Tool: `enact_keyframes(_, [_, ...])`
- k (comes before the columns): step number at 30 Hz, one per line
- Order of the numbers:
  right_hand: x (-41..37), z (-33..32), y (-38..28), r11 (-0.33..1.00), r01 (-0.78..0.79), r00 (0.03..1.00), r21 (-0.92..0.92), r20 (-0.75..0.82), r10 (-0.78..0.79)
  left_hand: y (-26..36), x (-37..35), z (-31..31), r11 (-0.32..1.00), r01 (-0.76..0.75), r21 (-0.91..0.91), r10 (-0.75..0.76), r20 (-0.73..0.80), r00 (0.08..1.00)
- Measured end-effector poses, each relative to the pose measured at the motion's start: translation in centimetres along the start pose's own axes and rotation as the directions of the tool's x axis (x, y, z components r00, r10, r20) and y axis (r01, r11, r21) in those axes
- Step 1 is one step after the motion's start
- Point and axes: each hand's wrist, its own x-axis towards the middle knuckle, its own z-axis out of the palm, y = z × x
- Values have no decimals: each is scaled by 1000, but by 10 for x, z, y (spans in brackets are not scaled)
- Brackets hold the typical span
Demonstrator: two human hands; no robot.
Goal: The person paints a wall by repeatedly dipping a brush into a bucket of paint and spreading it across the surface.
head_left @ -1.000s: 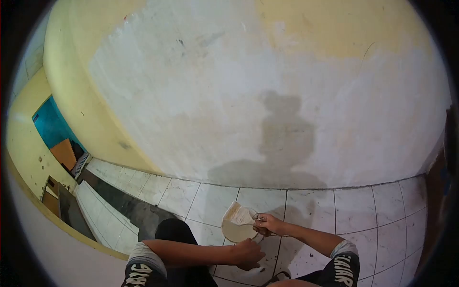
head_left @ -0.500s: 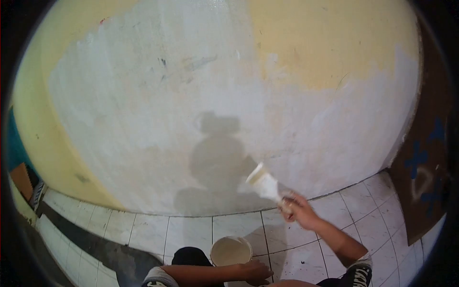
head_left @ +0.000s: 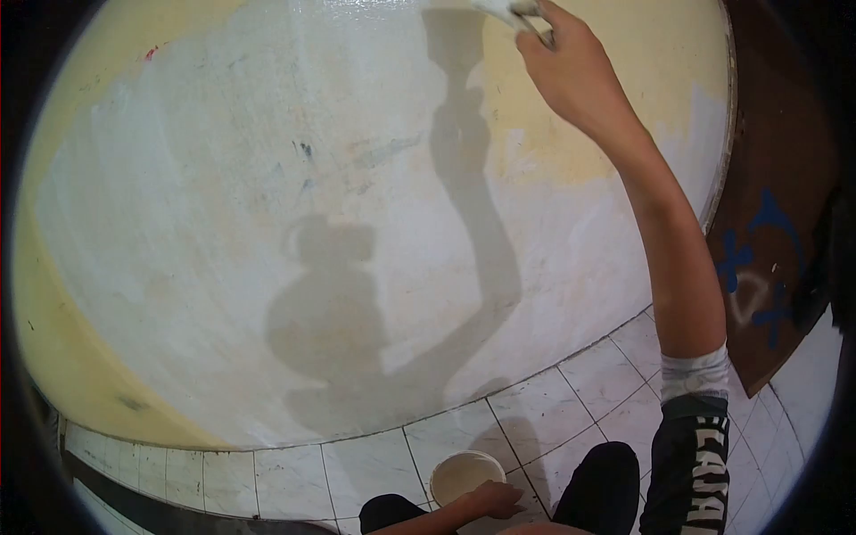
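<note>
My right hand [head_left: 566, 62] is raised to the top of the view, its fingers wrapped around the handle of a paintbrush [head_left: 501, 9]. The brush's bristle end runs out of view at the top edge. Before it rises a wall [head_left: 223, 223], coated white in the middle over yellow, with a wet sheen near the top. Low down, my left hand [head_left: 496, 501] overlaps the near right rim of a round bucket [head_left: 464, 474], fingers loosely stretched to the right. Pale paint shows inside the bucket, which stands on the floor between my knees.
White floor tiles [head_left: 366, 473] run along the foot of the wall. At the right stands a brown panel [head_left: 776, 178] with blue marks. My knee [head_left: 602, 481] is close to the bucket's right side. Shadows of my head and raised arm fall on the wall.
My right hand has lifted the paintbrush from low near the floor to high on the wall. The view has shifted right, and my left hand has stayed by the bucket.
</note>
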Motion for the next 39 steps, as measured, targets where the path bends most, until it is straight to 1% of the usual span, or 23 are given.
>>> enact_keyframes(2, [11, -3, -42, 968, -219, 973, -120, 48, 225, 1, -1, -5, 1000, -9, 5, 9, 12, 1000])
enact_keyframes(6, [42, 22, -21, 963, -124, 992, -240, 2, 128, 1, 0, -5, 999, -39, -13, 38, -22, 999])
enact_keyframes(8, [46, 38, 21, 967, 108, 992, -231, -36, -119, 0, 0, -7, 999, -29, -13, 29, -14, 999])
enact_keyframes(9, [39, 36, 25, 965, 109, 992, -238, -31, -120, 0, -1, -7, 1000, -15, -12, 15, -1, 1000])
enact_keyframes(11, [13, 29, 27, 949, 55, 991, -311, 132, -14, 2, -5, -10, 1000, -8, 4, 8, 18, 1000])
enact_keyframes(12, [5, 21, 24, 946, 53, 991, -319, 133, -10, 3, -8, -11, 1000, 8, 22, -9, 32, 999])
enact_keyframes(14, [0, 5, 11, 950, -50, 966, -309, 228, 125, 5, -9, -13, 1000, 1, 28, -2, 36, 999])
enact_keyframes(15, [10, 4, 16, 949, -47, 964, -312, 234, 125, 6, -8, -13, 999, 3, 33, -5, 41, 999])
enact_keyframes(16, [29, 4, 23, 944, 113, 989, -309, 128, -76, 7, -7, -14, 1000, 0, 29, -1, 39, 999])
enact_keyframes(17, [40, 4, 26, 908, 267, 961, -322, 20, -275, 7, -6, -15, 1000, -2, 28, 0, 54, 999])
enact_keyframes(18, [11, -3, -52, 876, 6, 1000, -483, 13, 1, 8, -5, -16, 1000, -3, 27, 1, 69, 998])
enact_keyframes(19, [24, -6, -55, 876, 7, 1000, -483, 14, 0, 6, -4, -13, 1000, -3, 26, 1, 68, 998])
enact_keyframes(21, [57, -5, -51, 909, 14, 987, -416, 150, 54, 1, -1, -7, 999, 6, 45, -7, 26, 1000])
enact_keyframes(24, [53, 11, -37, 917, -37, 980, -397, 165, 111, 7, -10, -21, 997, 36, 66, -41, 76, 996])
enact_keyframes(25, [52, 26, 3, 919, 106, 986, -380, 161, -48, 10, -13, -22, 997, 36, 64, -41, 74, 996])
enact_keyframes(26, [52, 37, 37, 898, 249, 966, -363, 152, -207, 12, -16, -22, 998, 44, 35, -44, 15, 999])
enact_keyframes(27, [25, 32, 24, 916, 154, 964, -371, 262, -56, 13, -18, -22, 999, 49, 4, -49, -44, 998])
enact_keyframes(30, [-37, 37, 50, 956, 126, 951, -263, 305, -42, 11, -14, -16, 999, 22, 41, -21, -27, 999])
enact_keyframes(31, [-47, 32, 48, 956, 121, 952, -268, 305, -35, 11, -15, -16, 999, 18, 42, -18, -21, 1000])
enact_keyframes(34, [-47, 11, 40, 956, -19, 910, -292, 392, 138, 12, -16, -18, 999, 14, 32, -15, 38, 999])
enact_keyframes(36, [-18, -7, 23, 942, -45, 920, -333, 353, 169, 12, -16, -17, 1000, 31, 2, -31, -23, 999])
enact_keyframes(38, [24, -13, 30, 922, 201, 968, -331, 214, -134, 12, -16, -20, 999, 42, 2, -42, -12, 999])
enact_keyframes(39, [29, -21, -6, 922, 82, 974, -378, 227, 6, 13, -16, -22, 998, 56, 4, -56, -5, 998])
